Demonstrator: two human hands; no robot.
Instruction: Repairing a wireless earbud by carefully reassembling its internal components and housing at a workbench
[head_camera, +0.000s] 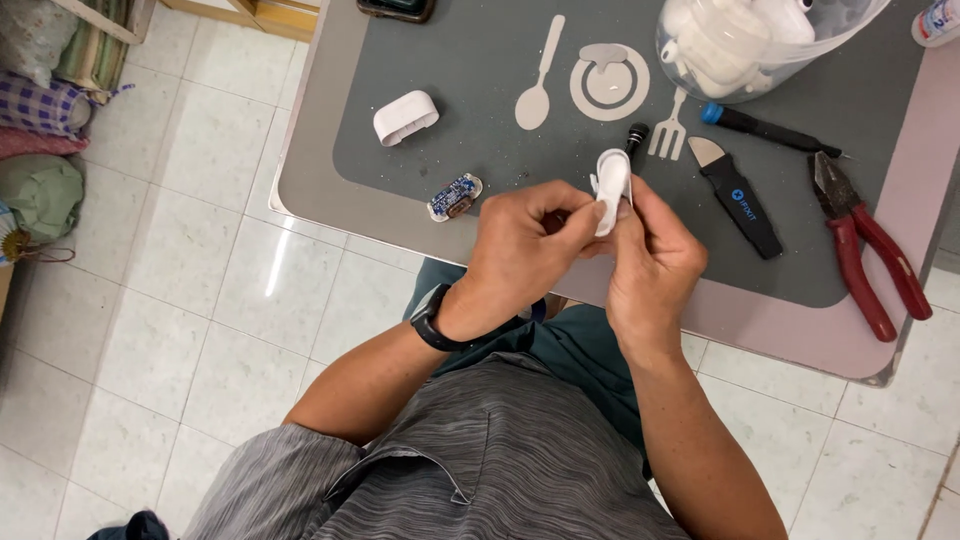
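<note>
Head view, middle of the frame: my left hand (525, 250) and right hand (650, 255) both pinch the white plastic shell (612, 185), its long axis upright, fingertips clamped on its lower half, above the grey mat (480, 60).

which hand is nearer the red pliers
Right. The right hand sits just left of the red pliers, gripping a white plastic piece; the left hand is farther left, beyond it.

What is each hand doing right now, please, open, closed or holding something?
Left hand: closed, fingers pinching the small white plastic shell.
Right hand: closed, fingers gripping the same white plastic shell from the other side.
</note>
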